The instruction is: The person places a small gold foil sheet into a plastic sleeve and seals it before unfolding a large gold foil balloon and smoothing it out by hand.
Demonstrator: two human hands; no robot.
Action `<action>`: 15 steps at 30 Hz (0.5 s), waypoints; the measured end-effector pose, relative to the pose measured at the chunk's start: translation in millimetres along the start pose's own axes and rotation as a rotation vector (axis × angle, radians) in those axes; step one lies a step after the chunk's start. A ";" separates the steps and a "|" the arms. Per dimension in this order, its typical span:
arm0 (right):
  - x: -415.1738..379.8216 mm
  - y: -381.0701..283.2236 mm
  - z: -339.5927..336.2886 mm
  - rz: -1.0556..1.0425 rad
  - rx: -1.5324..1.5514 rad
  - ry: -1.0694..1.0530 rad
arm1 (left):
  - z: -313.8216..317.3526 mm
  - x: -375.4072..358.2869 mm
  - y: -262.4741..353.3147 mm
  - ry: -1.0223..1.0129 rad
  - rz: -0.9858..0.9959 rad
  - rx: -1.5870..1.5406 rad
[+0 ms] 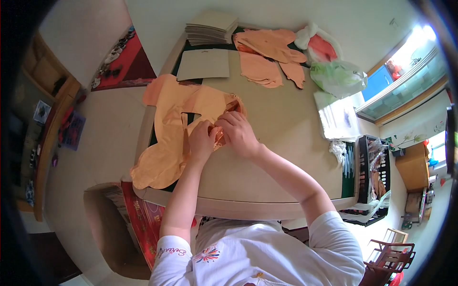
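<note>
Head view, looking down on a beige tabletop (286, 138). Landmark: the orange garment (176, 128) spread over the tabletop's left part, its lower edge hanging over the near-left corner. Containers: a dark crate (365, 162) stands off the tabletop's right edge, well apart from the garment, with bagged items inside that are too small to identify. A translucent green plastic bag (338, 76) lies at the far right corner; contents cannot be made out. Beyond the garment lie a flat grey card (204, 65) and, further back, a stack of similar cards (211, 27); a pile of orange fabric pieces (269, 55) sits to the right of that stack. Both forearms extend forward from the body and converge at the garment's right edge. The left hand (202, 142) is curled, fingers closed and pinching a bunched fold of the garment. The right hand (238, 133) lies just beside it, touching, fingers bent down and gripping the same fold.
</note>
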State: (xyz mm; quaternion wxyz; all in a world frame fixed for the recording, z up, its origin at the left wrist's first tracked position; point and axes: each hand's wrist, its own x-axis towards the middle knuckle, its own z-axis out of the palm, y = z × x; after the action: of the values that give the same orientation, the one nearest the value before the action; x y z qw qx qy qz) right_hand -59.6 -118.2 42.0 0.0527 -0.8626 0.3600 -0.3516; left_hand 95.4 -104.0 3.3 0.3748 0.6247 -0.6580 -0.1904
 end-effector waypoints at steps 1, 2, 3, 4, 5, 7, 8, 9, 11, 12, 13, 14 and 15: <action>-2.1 6.2 6.1 0.073 -0.036 -0.050 | -1.2 -0.9 0.7 -0.019 -0.025 -0.015; -3.1 10.0 9.7 0.143 -0.074 -0.100 | -0.2 -1.3 -0.5 0.007 -0.022 0.018; -5.1 14.1 9.7 0.183 -0.097 -0.129 | 1.8 -0.5 -2.2 0.037 -0.019 0.049; -6.7 19.2 7.5 0.220 -0.122 -0.156 | 3.0 1.1 -3.0 0.068 -0.015 0.079; -5.6 20.4 4.4 0.258 -0.146 -0.186 | 3.3 2.3 -3.3 0.083 -0.007 0.064; -1.5 21.2 1.3 0.192 -0.102 -0.064 | 4.5 -0.2 -5.2 0.104 0.001 0.034; 1.4 20.4 -1.6 0.162 -0.080 -0.002 | 3.4 -0.9 -3.7 0.075 -0.013 0.019; 4.9 19.0 -3.1 0.129 -0.041 0.000 | 0.5 -0.2 -0.9 0.047 -0.026 0.005; 11.4 14.2 -1.5 0.065 0.040 0.008 | -4.9 -0.8 3.5 0.039 -0.043 -0.059; 10.3 17.5 6.6 0.095 0.023 -0.046 | -7.5 -0.3 5.0 0.061 -0.047 -0.109; 7.1 25.9 20.2 0.122 0.006 -0.098 | -9.6 1.9 5.3 0.086 -0.048 -0.160; 3.7 32.1 31.2 0.152 -0.009 -0.151 | -12.1 1.9 2.0 0.162 -0.097 -0.235; 1.2 34.6 38.3 0.112 -0.028 -0.112 | -16.2 0.7 -5.0 0.238 -0.146 -0.311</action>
State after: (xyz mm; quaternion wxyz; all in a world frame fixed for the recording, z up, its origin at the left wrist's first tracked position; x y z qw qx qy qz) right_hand -54.5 -150.7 2.1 0.0803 -0.8600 0.4092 -0.2941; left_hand 110.7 -101.9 10.4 0.5269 0.6235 -0.5247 -0.2415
